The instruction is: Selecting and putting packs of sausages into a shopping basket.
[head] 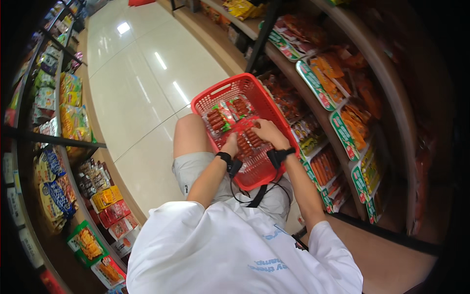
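Note:
A red plastic shopping basket (270,99) rests on my lap, with several clear packs of reddish-brown sausages inside. Between my two hands is one sausage pack (249,141) with a red top, in the middle of the basket. My left hand (230,145) grips its left side, fingers partly hidden. On its upper right side lies my right hand (270,133), the fingers bent over the edge. Beyond it, two more packs with green and red labels lie against the far end: a left sausage pack (218,119) and a right sausage pack (240,107).
Close on my right stands a shelf unit with bins of packaged snacks (325,167) and green-and-white bin labels (315,85). Another snack shelf (60,128) runs along the left. A glossy tiled aisle floor (136,95) stretches ahead. Black straps with cables (275,158) circle both wrists.

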The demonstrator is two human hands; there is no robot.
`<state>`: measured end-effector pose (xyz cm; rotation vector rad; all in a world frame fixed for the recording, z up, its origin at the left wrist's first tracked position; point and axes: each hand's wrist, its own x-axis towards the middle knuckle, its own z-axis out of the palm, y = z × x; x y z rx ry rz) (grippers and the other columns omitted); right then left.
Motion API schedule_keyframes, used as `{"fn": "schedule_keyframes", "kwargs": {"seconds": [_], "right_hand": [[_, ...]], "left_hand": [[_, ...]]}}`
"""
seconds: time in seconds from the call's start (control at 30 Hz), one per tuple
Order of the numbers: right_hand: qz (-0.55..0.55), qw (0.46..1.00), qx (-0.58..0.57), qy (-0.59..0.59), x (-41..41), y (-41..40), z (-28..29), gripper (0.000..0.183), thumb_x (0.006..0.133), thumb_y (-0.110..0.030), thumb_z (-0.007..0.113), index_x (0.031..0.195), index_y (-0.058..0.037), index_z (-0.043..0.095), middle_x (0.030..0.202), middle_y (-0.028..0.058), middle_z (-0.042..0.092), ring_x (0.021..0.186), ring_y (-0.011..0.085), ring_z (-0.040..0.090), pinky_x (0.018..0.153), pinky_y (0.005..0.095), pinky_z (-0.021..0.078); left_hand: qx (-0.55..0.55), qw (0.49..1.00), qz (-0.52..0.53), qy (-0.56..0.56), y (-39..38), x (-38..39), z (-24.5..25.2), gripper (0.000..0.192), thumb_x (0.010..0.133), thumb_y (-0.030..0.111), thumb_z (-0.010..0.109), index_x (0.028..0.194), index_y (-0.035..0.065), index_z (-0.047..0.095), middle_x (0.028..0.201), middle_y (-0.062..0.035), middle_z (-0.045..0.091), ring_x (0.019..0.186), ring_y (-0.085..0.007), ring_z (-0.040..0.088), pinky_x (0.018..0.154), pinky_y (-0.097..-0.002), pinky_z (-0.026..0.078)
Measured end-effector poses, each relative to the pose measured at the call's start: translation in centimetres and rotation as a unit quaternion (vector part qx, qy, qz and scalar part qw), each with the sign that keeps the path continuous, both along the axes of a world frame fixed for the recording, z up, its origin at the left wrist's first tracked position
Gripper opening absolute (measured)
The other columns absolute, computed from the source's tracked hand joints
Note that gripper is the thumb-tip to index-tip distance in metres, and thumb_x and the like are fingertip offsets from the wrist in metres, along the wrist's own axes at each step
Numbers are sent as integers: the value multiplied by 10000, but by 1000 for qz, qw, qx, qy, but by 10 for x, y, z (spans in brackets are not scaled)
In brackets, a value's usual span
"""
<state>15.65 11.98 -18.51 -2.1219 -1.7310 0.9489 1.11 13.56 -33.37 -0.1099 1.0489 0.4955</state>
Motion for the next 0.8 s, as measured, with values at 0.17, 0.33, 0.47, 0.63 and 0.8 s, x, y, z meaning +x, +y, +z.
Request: {"fn": "schedule_keyframes", "kwargs": {"seconds": [0.17,0.33,0.47,0.63,0.8], "right_hand": [[-135,962,-213,-110,33,31,-129,694,867,-274,690,1463,-128,366,1519,205,334,1362,401,385,1068,526,419],[-113,960,-224,-124,5,35,-148,816,827,-250,771,1489,-133,310,1485,190,353,1337,395,399,1048,516,448],[-115,966,-175,-154,-1,31,-137,930,741,-288,846,1476,-102,308,1411,208,403,1291,402,435,1018,504,476],[-117,966,-169,-158,-14,29,-134,1017,639,-327,906,1438,-87,326,1403,211,394,1309,401,412,1009,505,474],[-149,948,-222,-173,-18,27,-145,1070,611,-355,930,1444,-74,320,1448,182,331,1350,394,350,1063,515,417]], "left_hand": [[17,988,-63,143,0,-10,18,539,916,412,511,1351,95,484,1375,-137,479,1120,-288,508,913,-439,446],[3,992,-46,115,8,-38,-14,595,905,421,526,1389,88,426,1406,-172,439,1205,-318,477,959,-423,436],[-14,990,-81,114,6,-33,-28,613,918,468,496,1407,109,406,1462,-149,415,1270,-316,464,992,-413,422],[-6,991,-83,101,8,-24,-31,610,911,487,494,1389,115,425,1427,-121,455,1227,-304,485,961,-415,438],[-65,988,-56,130,6,-21,-20,580,947,462,457,1388,86,438,1388,-133,482,1197,-301,504,944,-415,458]]}}
